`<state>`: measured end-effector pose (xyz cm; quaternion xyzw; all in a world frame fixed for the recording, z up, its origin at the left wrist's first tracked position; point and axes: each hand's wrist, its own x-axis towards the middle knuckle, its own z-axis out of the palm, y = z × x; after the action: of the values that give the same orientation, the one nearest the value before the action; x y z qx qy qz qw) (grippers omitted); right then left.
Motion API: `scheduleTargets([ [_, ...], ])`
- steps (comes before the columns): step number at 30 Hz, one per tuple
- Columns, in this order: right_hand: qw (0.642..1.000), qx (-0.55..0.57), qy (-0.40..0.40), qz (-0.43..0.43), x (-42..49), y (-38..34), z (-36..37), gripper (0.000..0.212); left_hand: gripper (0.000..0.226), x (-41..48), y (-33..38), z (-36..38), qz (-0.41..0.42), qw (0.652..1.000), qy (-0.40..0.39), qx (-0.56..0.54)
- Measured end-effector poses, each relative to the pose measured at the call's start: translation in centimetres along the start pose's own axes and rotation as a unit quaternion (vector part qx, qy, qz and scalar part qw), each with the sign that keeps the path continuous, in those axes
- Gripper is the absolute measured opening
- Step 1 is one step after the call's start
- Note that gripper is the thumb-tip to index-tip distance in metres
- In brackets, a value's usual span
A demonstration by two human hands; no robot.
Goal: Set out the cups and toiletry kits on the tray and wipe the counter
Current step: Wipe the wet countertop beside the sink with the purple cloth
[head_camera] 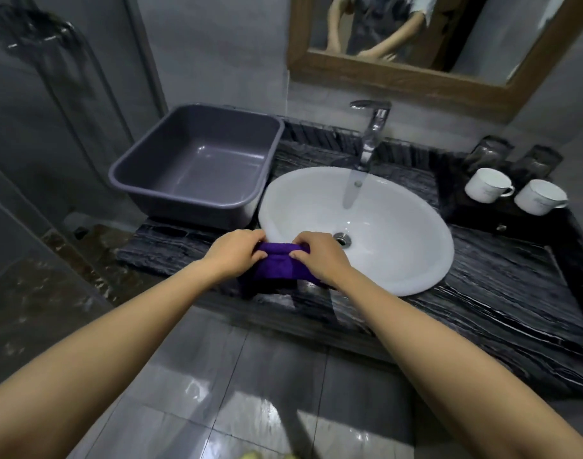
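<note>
**Both hands clamped on the cloth at the counter's front edge**

- Back-left corner of the counter (498, 293): a grey plastic tub (197, 160), open side up, reaching out to the counter's left edge. We see nothing inside it.
- Front edge, left of centre: our left hand (232, 251) has its fingers curled tight over the left end of the purple cloth (277, 270).
- The cloth is folded into a thick wad. It lies on the counter at the front edge, just beside the front-left rim of the white basin (399, 270).
- Our right hand (320, 256) grips the cloth's right end the same way, fingers curled over its far edge. The hands are near each other, with a strip of cloth showing between them.
- The basin takes up the middle of the counter, with its drain just beyond our right hand.
- A chrome faucet (373, 134) stands at the back edge with its spout over the basin.
- A wood-framed mirror (399, 77) hangs on the wall above it.
- Back-right corner: a dark tray (475, 215) carries the first white cup (487, 185) and the second white cup (540, 197), side by side with their handles to the right.
- Behind the cups stand the first glass (490, 152) and the second glass (538, 162). Both are blurred, and we can't tell which way up they are.
</note>
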<state>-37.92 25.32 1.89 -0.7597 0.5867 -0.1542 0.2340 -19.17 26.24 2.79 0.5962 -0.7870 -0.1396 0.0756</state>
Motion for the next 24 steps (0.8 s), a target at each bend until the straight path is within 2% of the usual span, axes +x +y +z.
scheduleTargets([
  [6, 0.999, 0.004, 0.046, 0.028, -3.0, 3.2, -6.1, 0.015, 0.032, 2.4, 5.1, -2.3, 0.107, 0.991, -0.061, -0.061],
  [14, 0.994, -0.024, 0.069, 0.082, -10.5, 8.9, -13.3, 0.022, 0.032, 6.4, 15.1, -1.8, 0.258, 0.956, -0.127, -0.055],
  [21, 0.971, 0.02, 0.133, 0.199, -18.4, 15.5, -16.1, 0.021, 0.03, 8.5, 25.5, 2.7, 0.359, 0.925, -0.107, -0.063],
  [24, 0.951, 0.086, 0.172, 0.242, -20.4, 18.4, -16.6, 0.013, 0.029, 9.4, 29.2, 4.6, 0.377, 0.918, -0.096, -0.08],
])
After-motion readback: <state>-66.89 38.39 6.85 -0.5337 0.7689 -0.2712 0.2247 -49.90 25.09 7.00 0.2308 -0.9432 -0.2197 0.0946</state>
